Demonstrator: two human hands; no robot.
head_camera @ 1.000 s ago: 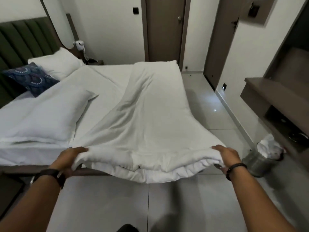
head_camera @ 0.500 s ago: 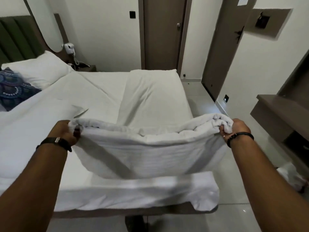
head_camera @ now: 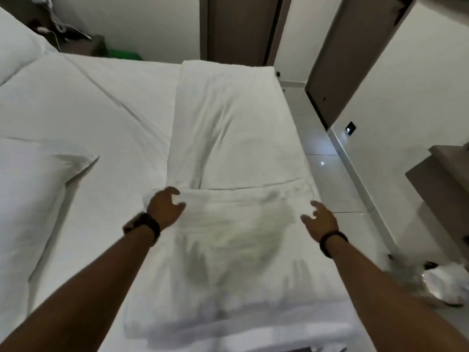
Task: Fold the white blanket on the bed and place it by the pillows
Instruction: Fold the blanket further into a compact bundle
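Note:
The white blanket [head_camera: 236, 128] lies as a long strip along the right side of the bed [head_camera: 101, 110]. Its near end is folded back over itself, and the doubled part [head_camera: 228, 237] ends in an edge across the strip between my hands. My left hand [head_camera: 165, 209] hovers at the left corner of that edge with loosely curled fingers holding nothing. At the right corner my right hand [head_camera: 319, 219] has its fingers spread just above the cloth. A white pillow [head_camera: 30, 189] lies at the left and another [head_camera: 15, 54] at the far left. The frame is motion-blurred.
Tiled floor [head_camera: 327, 179] runs along the bed's right side. A bin with a white liner [head_camera: 441, 283] stands at the lower right, below a brown shelf unit [head_camera: 436, 174]. Two brown doors [head_camera: 238, 29] stand beyond the bed. A bedside table with cables [head_camera: 76, 41] is at the far left.
My hands carried the blanket's near end forward, laid it over the rest of the strip and let go. I have moved closer over the bed.

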